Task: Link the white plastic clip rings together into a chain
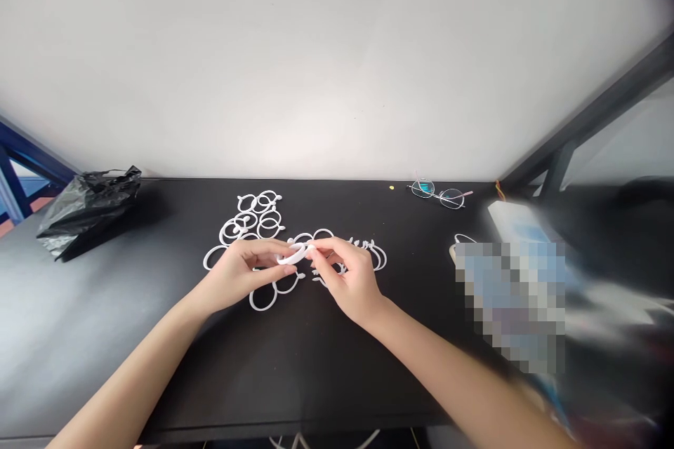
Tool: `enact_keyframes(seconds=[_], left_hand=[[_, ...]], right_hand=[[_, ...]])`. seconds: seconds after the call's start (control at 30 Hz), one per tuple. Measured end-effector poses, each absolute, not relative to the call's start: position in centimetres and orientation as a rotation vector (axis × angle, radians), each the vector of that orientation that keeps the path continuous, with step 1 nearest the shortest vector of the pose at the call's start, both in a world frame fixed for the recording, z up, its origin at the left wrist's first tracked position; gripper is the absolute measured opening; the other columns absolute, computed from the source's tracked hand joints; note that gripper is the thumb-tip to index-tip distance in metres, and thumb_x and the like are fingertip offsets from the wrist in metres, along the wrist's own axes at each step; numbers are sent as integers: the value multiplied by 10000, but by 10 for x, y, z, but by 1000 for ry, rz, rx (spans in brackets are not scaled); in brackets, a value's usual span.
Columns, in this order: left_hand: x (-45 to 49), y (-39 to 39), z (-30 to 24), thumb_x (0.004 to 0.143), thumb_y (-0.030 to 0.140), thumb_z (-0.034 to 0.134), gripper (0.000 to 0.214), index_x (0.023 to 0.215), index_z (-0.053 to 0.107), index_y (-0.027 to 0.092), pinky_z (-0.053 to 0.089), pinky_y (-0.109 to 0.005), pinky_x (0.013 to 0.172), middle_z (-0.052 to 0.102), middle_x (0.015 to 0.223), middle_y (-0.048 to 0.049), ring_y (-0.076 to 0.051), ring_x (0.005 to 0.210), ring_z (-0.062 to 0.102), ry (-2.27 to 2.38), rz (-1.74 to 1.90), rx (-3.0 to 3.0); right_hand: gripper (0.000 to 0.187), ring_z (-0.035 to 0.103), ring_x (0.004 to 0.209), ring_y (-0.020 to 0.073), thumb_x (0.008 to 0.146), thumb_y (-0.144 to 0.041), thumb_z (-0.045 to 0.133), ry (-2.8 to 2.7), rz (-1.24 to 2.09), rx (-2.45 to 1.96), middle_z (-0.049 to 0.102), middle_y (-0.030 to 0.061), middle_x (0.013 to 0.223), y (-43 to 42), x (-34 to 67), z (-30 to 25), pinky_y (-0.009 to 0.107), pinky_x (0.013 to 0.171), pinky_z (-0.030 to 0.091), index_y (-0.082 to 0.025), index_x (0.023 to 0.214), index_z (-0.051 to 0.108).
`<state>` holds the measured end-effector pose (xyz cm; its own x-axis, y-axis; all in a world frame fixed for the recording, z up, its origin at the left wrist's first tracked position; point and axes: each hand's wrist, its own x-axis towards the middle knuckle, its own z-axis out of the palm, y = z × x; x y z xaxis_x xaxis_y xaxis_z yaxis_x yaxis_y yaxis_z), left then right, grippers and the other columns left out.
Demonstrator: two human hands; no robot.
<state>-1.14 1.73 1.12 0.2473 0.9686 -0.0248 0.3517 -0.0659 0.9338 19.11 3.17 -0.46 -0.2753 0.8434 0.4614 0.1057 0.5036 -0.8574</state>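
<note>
My left hand [253, 270] pinches a white plastic ring [292, 257] between thumb and fingers, above the black table. My right hand [347, 273] is closed in a pinch at the ring's right end, on a small white part [310, 250] mostly covered by the fingertips. Whether that part is joined to the ring I cannot tell. Several like white rings with small knobs [269, 224] lie overlapping behind and left of my left hand. A loose white ring [262, 297] rests just below it. More small white pieces [363, 244] and rings lie partly hidden behind my right hand.
On the black table [295, 372], a crumpled black plastic bag [92, 210] sits at the far left. Wire-framed glasses [438, 194] lie at the back right. A white box [519, 224] and pixelated items stand at the right. Behind rises a pale wall [316, 70].
</note>
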Motion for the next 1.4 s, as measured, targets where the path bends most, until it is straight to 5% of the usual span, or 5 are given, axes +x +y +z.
enact_keyframes(seconds=[0.33,0.53,0.83,1.07,1.4], left_hand=[[-20,19,12,785,427,714,257,934,772,226,604,-317,673,760,771,-47,-228,732,723,1202,651,1449],[-27,24,14,791,538,678,382,901,737,177,618,-322,715,752,1040,-119,-228,803,735,1371,910,1210],[-27,30,5,827,512,649,332,889,666,187,532,-224,554,676,717,-2,-80,494,550,1262,984,951],[-23,25,6,877,503,538,363,708,615,191,425,-261,554,550,587,8,-134,532,506,1806,907,1685],[-23,24,-7,919,423,460,289,911,659,214,383,-243,589,648,746,4,-143,617,551,2036,607,2146]], right_hand=[[148,670,707,143,891,-275,578,-1703,1013,-833,697,48,849,35,191,-9,250,608,575,-189,976,663],[150,648,672,134,888,-263,565,-1667,974,-871,695,51,834,36,191,-10,249,586,564,-184,953,674],[124,634,647,130,887,-230,552,-1678,949,-851,691,42,819,37,192,-8,248,572,550,-187,904,667],[112,684,832,186,891,-231,565,-1542,817,-978,722,43,846,41,198,0,330,799,539,-200,899,672],[112,613,692,146,878,-223,547,-1543,794,-1085,671,7,731,46,200,0,274,686,493,-191,891,653]])
